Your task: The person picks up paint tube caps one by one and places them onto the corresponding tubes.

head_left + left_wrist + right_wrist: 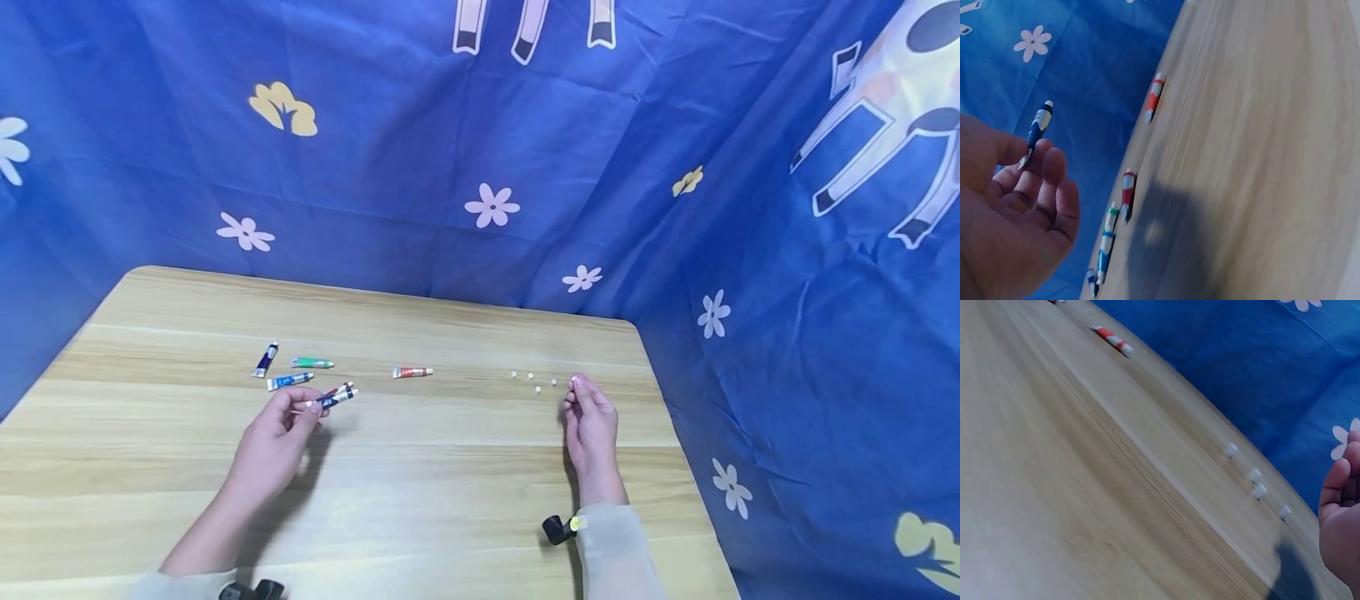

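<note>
Between the thumb and fingers of my left hand is the tail end of a dark blue paint tube. In the left wrist view this tube points up and away from the palm. A dark red tube lies on the table beyond it, partly covered by the held tube in the head view. Over at the right, my right hand pinches a small white cap at its fingertips. Several similar white caps lie just left of those fingers. The right wrist view cuts off the right fingertips.
A blue tube, a green tube and another dark tube lie beyond the left hand. An orange-red tube lies between the hands. Blue patterned cloth hangs behind the wooden table and along its right side.
</note>
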`<state>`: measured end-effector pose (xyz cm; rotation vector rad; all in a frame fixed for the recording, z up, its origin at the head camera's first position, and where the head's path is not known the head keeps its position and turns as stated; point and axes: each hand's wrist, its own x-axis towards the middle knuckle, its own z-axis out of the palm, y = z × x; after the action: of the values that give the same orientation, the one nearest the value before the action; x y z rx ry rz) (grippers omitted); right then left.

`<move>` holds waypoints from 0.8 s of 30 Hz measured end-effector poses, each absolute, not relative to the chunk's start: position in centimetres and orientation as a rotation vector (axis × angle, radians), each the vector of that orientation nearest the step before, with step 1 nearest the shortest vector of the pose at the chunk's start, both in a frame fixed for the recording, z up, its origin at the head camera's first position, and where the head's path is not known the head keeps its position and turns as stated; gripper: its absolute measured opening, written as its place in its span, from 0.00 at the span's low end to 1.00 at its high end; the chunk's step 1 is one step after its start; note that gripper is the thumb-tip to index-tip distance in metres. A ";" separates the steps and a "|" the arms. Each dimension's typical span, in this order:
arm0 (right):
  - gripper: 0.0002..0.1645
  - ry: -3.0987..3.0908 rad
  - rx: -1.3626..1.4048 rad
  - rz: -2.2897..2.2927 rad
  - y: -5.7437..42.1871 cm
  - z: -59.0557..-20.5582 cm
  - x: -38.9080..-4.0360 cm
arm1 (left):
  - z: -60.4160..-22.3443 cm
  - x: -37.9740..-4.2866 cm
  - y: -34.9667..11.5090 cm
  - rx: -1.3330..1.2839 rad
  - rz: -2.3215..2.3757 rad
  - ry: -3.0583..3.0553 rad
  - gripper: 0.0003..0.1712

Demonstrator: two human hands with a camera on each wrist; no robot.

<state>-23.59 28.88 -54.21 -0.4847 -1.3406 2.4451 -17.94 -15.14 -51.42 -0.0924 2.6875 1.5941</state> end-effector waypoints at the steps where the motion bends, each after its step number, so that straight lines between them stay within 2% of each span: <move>1: 0.11 -1.370 -0.479 2.440 28.6 -54.2 -23.5 | -51.3 -17.9 -14.9 -0.095 1.597 2.670 0.16; 9: 0.06 -1.614 -0.398 2.350 26.3 -54.0 -22.7 | -51.0 -17.4 -13.0 -0.065 1.602 2.615 0.15; 18: 0.14 -1.661 -0.281 2.359 24.1 -53.5 -22.0 | -51.2 -17.4 -11.6 -0.061 1.637 2.542 0.14; 22: 0.11 -1.717 -0.230 2.336 22.8 -53.6 -21.6 | -51.1 -17.3 -11.0 -0.052 1.658 2.530 0.13; 24: 0.06 -1.794 -0.221 2.298 22.1 -53.7 -21.4 | -51.1 -17.3 -10.7 -0.049 1.674 2.513 0.12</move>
<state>-21.40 22.10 -53.73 -0.2213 -1.7938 2.2981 -17.27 -10.65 -51.08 -0.0488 2.5131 1.6736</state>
